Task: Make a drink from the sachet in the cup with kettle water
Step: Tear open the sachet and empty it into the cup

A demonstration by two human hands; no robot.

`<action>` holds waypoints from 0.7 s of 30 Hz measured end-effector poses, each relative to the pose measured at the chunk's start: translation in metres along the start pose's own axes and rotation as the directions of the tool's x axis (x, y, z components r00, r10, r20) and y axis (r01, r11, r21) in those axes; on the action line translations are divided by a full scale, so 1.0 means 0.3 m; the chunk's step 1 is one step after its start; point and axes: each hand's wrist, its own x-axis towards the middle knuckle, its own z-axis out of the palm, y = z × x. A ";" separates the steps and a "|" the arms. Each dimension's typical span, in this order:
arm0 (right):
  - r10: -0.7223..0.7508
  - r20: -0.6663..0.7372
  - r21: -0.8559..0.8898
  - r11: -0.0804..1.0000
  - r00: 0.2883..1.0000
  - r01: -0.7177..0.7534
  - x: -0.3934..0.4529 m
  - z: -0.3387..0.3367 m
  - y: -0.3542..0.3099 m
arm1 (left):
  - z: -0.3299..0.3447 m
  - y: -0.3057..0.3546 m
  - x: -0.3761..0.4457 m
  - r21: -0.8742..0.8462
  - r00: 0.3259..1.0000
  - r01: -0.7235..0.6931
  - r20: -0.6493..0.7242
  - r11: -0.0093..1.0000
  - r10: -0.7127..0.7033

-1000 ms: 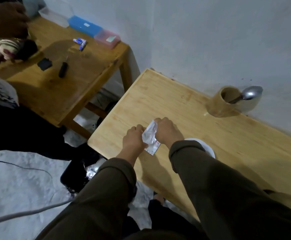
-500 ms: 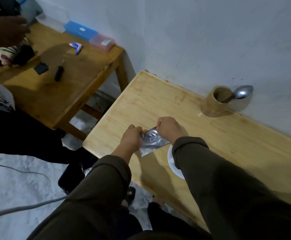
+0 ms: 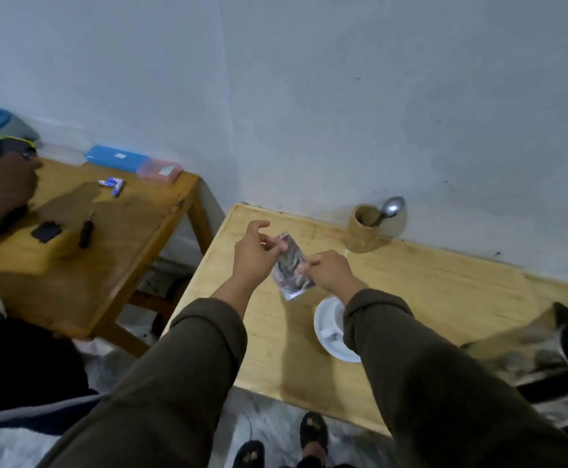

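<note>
I hold a silvery foil sachet (image 3: 291, 268) above the wooden table (image 3: 427, 285). My left hand (image 3: 257, 256) pinches its upper left corner with thumb and fingers. My right hand (image 3: 328, 270) grips its right edge. A white cup (image 3: 331, 332) stands on the table just below the sachet, partly hidden by my right sleeve. A steel kettle (image 3: 546, 369) with a black top sits blurred at the table's right edge.
A tan holder (image 3: 363, 233) with a spoon (image 3: 390, 209) stands by the wall. To the left is a second wooden table (image 3: 134, 238) with small items, blue and pink boxes (image 3: 134, 162), and another person's hand (image 3: 2, 190). My feet are below.
The view has tilted up and my hands have lifted the sachet higher and farther over the table. The kettle has come into view at the right.
</note>
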 end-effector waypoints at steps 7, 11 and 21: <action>0.158 -0.174 0.379 0.922 0.972 -0.082 -0.147 -0.036 -0.021 | -0.024 0.065 -0.031 -0.124 0.999 0.050 0.016 0.991 -0.048; 0.168 -0.179 0.389 0.917 0.969 -0.088 -0.237 -0.053 -0.004 | -0.004 0.087 -0.059 -0.192 0.996 0.020 0.093 0.981 -0.002; 0.054 -0.479 0.106 0.994 0.876 -0.003 -0.344 -0.183 -0.026 | 0.073 0.118 -0.169 -0.072 0.918 -0.199 0.336 0.977 0.212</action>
